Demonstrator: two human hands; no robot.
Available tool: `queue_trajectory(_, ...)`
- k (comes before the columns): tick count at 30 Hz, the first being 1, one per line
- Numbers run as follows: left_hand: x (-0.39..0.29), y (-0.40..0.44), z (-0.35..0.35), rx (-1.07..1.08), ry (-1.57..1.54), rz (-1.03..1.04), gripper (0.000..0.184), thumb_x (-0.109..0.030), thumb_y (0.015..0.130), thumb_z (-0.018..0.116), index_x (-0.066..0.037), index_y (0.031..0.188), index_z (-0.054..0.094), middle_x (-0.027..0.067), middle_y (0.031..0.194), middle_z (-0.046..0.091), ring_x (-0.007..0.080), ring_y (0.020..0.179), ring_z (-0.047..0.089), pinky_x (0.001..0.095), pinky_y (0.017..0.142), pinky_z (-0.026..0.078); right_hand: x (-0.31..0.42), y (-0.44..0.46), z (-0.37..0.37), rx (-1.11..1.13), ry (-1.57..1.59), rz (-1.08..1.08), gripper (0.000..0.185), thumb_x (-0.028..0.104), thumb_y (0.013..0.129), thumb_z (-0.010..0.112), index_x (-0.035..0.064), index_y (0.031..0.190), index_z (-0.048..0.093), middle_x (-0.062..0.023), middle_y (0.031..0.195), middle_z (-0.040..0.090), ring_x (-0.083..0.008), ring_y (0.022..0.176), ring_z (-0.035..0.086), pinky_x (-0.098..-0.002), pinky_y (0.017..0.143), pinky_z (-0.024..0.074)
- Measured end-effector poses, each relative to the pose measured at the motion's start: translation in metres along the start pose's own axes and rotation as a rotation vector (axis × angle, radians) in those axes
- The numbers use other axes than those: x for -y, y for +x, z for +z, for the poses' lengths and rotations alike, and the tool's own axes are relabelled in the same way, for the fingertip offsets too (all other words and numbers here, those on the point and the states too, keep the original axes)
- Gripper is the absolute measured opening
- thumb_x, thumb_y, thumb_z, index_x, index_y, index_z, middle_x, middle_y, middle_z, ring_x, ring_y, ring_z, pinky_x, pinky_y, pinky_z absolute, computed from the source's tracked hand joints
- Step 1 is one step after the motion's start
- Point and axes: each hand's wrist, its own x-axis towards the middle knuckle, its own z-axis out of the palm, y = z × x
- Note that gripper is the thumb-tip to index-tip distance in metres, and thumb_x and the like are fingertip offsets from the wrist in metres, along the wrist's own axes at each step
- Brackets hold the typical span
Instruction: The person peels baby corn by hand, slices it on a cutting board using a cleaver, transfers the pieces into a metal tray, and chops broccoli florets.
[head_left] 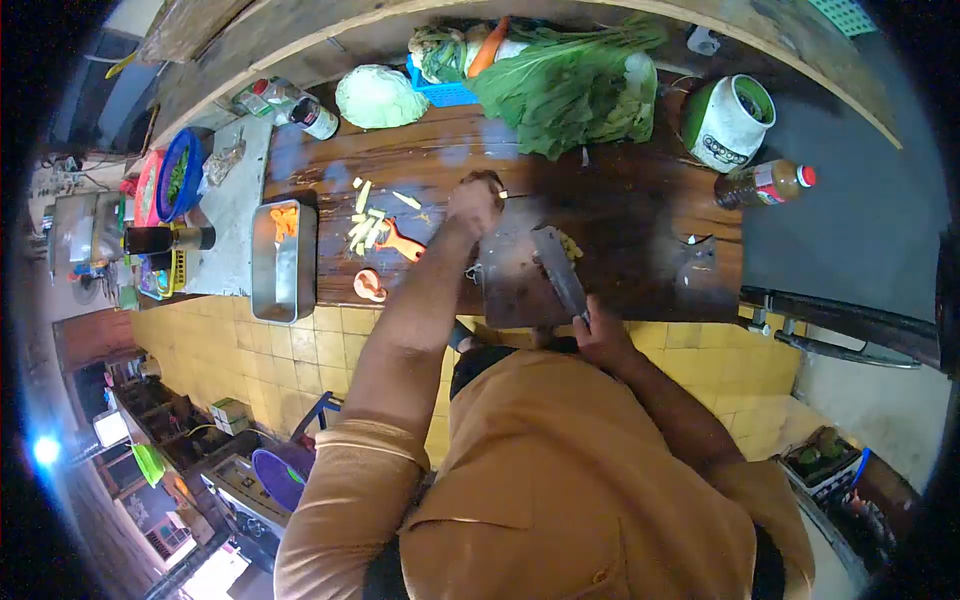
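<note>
My right hand [604, 336] is closed round the handle of a broad-bladed kitchen knife [562, 275], its blade lying over the dark cutting board [512, 295]. Small yellow chopped pieces [571, 246] sit along the far side of the blade. Reaching to the board's far left corner, my left hand [474, 207] has its fingers curled together; a small pale bit shows at the fingertips, too small to name. Left of that arm lie pale yellow sticks [364, 228] and an orange peeler [404, 242]. Closer to the front edge is a small orange-and-pale object [369, 285].
A metal tray [262, 270] with orange pieces [286, 221] stands left. Along the back are a cabbage [381, 97], a blue basket [441, 92] with vegetables, leafy greens [570, 90], a white container [722, 125] and a red-capped bottle [765, 184]. A blue-rimmed bowl [181, 175] stands far left.
</note>
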Motion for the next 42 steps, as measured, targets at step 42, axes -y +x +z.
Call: queue_trajectory(42,0.010,-0.125,0.049,-0.714,-0.787,0.053,0.012,-0.004,0.088,0.062,-0.002,0.098,0.055,0.0032,0.084,0.058,0.0119,0.079,0.056,0.0266,0.075,0.048,0.043,0.001,-0.041,0.221,0.022,0.081,0.043,0.027,0.090,0.055,-0.0024,0.120,0.046,-0.0293,0.097,0.061,-0.0466,0.089,0.062,-0.0542,0.076,0.0495)
